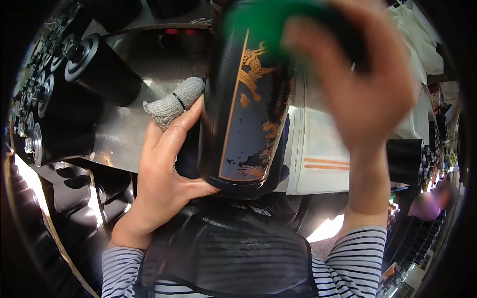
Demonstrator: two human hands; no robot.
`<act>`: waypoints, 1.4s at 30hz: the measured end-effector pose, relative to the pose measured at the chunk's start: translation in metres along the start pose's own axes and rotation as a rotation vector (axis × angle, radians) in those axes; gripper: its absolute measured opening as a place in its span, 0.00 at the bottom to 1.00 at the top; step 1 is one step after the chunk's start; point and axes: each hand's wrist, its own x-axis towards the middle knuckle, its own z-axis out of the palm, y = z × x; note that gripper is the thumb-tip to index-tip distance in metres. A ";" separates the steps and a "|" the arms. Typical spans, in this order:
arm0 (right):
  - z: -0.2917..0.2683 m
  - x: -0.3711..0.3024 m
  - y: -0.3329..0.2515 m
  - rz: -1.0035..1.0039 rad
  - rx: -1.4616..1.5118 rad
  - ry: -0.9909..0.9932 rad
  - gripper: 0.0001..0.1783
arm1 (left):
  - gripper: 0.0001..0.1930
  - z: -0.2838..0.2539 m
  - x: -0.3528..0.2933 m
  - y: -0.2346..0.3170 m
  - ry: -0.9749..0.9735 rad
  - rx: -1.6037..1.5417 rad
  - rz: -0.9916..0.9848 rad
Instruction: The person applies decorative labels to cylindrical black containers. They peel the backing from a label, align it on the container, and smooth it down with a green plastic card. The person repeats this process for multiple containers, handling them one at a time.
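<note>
A black cylinder stands tilted in front of me, bearing a panel with a gold-orange figure and border. My left hand steadies its left side, thumb at the lower end and fingers reaching behind. A grey knitted sleeve, tied with a black band, covers one finger of that hand. Over the upper part of the cylinder, my right hand is closed around a green and black tool. Motion smears both, so the tool's exact kind is unclear. Dark blue fabric shows behind the cylinder's lower right.
Several black cylinders with round metal ends lie at the left, and another is at the right. Pale sheets with orange stripes rest on the metal bench. White plastic or cloth hangs far right.
</note>
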 end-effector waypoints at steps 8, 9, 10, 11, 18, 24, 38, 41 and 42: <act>0.053 -0.042 0.033 -0.657 -0.896 0.018 0.06 | 0.52 0.001 0.000 0.005 -0.057 0.009 -0.057; 0.050 -0.030 0.020 -0.639 -0.919 0.070 0.08 | 0.53 0.003 0.000 0.009 -0.037 0.034 -0.052; 0.048 -0.023 0.007 -0.595 -0.949 0.134 0.10 | 0.53 0.003 0.000 0.010 -0.038 0.046 -0.032; 0.025 0.041 -0.012 -1.123 -0.763 0.261 0.10 | 0.53 0.004 -0.003 0.011 0.009 0.064 -0.003; 0.021 0.030 0.014 -1.689 -0.550 0.148 0.08 | 0.50 0.005 -0.001 -0.001 -0.074 0.002 -0.081; -0.003 0.072 -0.027 -1.595 -0.634 0.236 0.07 | 0.49 0.011 0.005 0.003 0.022 -0.010 -0.018; 0.013 0.000 0.027 -1.713 -0.417 -0.217 0.04 | 0.48 0.013 0.002 -0.008 -0.094 -0.074 -0.133; 0.014 0.002 0.022 -1.686 -0.334 -0.270 0.03 | 0.49 0.012 0.002 -0.007 -0.150 -0.011 -0.146; 0.013 0.030 0.008 -1.596 -0.369 -0.109 0.03 | 0.49 0.010 0.002 -0.005 -0.142 0.012 -0.132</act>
